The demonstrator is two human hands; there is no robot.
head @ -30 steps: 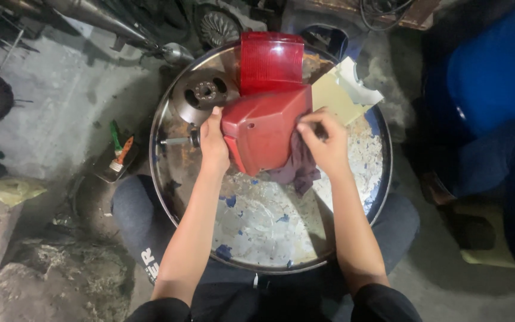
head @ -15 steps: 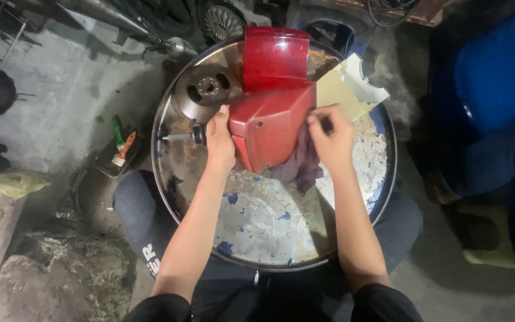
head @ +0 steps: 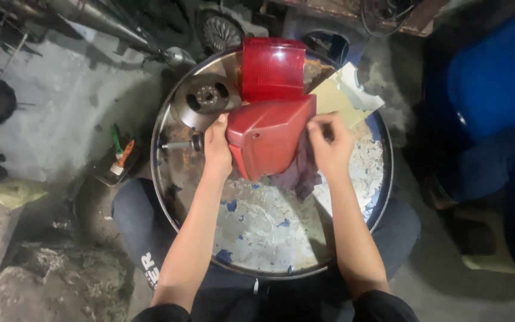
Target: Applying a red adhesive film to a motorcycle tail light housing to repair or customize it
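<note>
1. On top of the round metal drum lid (head: 257,238), whose surface shows chipped blue and white paint, a red plastic cover (head: 269,134) is held tilted above the middle of the far half.
2. Left hand (head: 217,146): fingers closed around the left edge of the red plastic cover, thumb on its upper face, gripping it firmly.
3. Right hand (head: 331,146): fingers curled and pinched onto a dark purple rag (head: 298,173), pressing it against the right edge of the cover. The rag hangs down below the cover onto the lid.
4. Just beyond the cover, touching or overlapping its far edge, stands a translucent red lens (head: 272,68).
5. Left of the lens lies a round metal disc part (head: 205,98); nearer the left hand lies a short metal bolt (head: 181,144).
6. Right of the cover rests a pale yellow sheet (head: 344,95), partly over the lid's rim.
7. A blue garment (head: 490,77) of another person occupies the right of the view.
</note>
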